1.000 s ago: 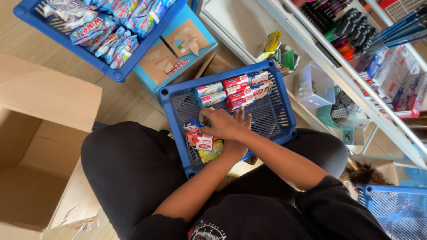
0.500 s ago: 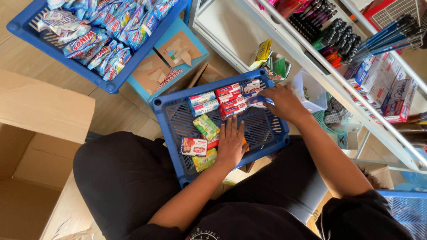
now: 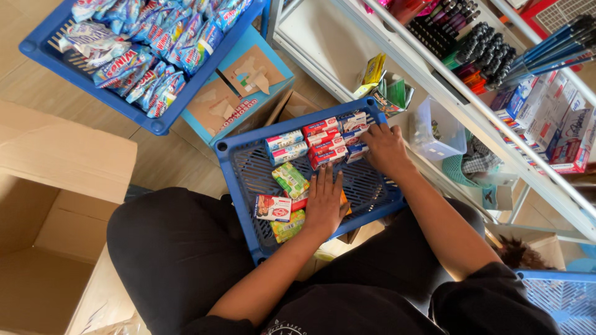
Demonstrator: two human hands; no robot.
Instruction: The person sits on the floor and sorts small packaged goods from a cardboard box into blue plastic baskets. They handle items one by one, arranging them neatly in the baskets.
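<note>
**Blue crate on the lap, both hands inside it**

Blue plastic with a slotted floor makes the crate (image 3: 245, 180), which rests on the person's lap, over black trousers. The left hand (image 3: 323, 201) lies flat, palm down, near the crate's near edge; its fingers are straight and a little apart, and they clamp nothing. Under and just beside this hand are loose small packs: a white and red box (image 3: 273, 208) at the near left, a green pack (image 3: 290, 180) above it, and a yellow-green pack (image 3: 287, 226) close to the near edge. An orange pack shows partly under the palm.

The right hand (image 3: 386, 149) is at the far right corner of the crate. Its fingers are bent and close together, and they touch the end of the row of red and white boxes (image 3: 323, 139) that runs along the far edge. If they grip one box, I cannot tell. Two light blue boxes (image 3: 285, 147) stand at the left end of this row.

Beyond the crate, on the floor, is a second blue crate (image 3: 81, 71) full of candy bags, an open cardboard box (image 3: 56, 186) is on the left, and a white shelf (image 3: 447, 93) with pens stands on the right.
</note>
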